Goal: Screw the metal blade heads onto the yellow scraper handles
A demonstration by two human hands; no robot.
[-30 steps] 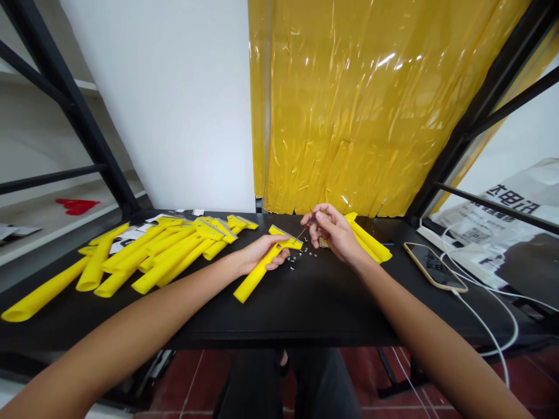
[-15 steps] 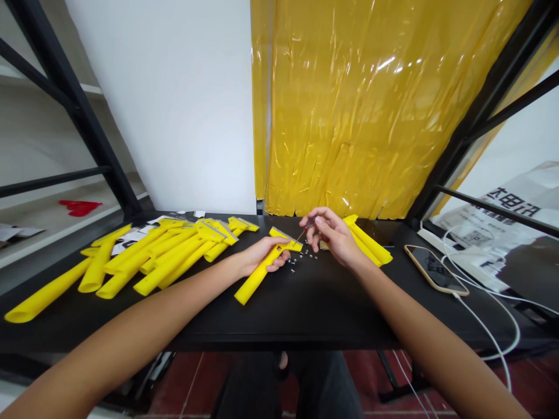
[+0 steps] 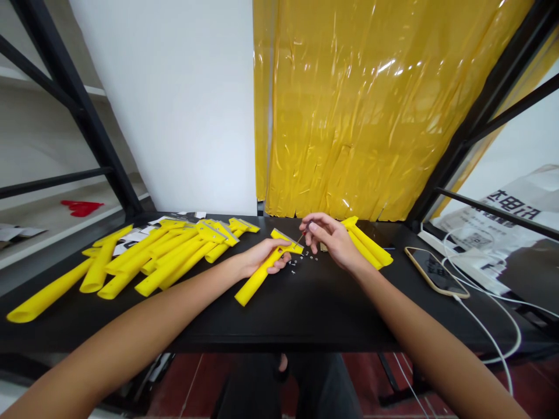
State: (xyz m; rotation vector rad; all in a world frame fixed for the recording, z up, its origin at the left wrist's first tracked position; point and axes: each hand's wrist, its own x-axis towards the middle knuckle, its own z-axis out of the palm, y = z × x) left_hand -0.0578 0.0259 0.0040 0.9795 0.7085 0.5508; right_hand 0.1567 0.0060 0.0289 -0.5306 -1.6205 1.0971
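- Movement since the earlier frame is slight: fingers of the right hand [image 3: 334, 240] have curled further in around the screwdriver [image 3: 300, 238]; the left hand [image 3: 261, 257] and its scraper [image 3: 257, 280] keep their place.
- Nearest: front edge of the counter [image 3: 301, 320]. A broad bare strip lies between it and both hands; forearms cross the edge at either side.
- Scraper, mid-counter: tilted, open handle end toward the front edge and short of it, blade head farther back. Whether the handle end touches the surface cannot be told.
- Left hand: gripping the scraper just below its head, thumb on top.
- Right hand: fingers closed on the screwdriver, thin shaft slanting down to the scraper head.
- Loose screws [image 3: 293, 272]: scattered just beside the scraper head, between the hands.
- Right side: phone [image 3: 437, 272], cable [image 3: 458, 300] attached, well apart from the right hand.
- Left side: pile of yellow scrapers [image 3: 170, 267], handles overlapping; the outermost open end sits near the front edge.
- Behind the right hand: yellow handles [image 3: 375, 247], with limited room between.
- Rear edge: white panel [image 3: 174, 105] and yellow strip curtain [image 3: 358, 105].
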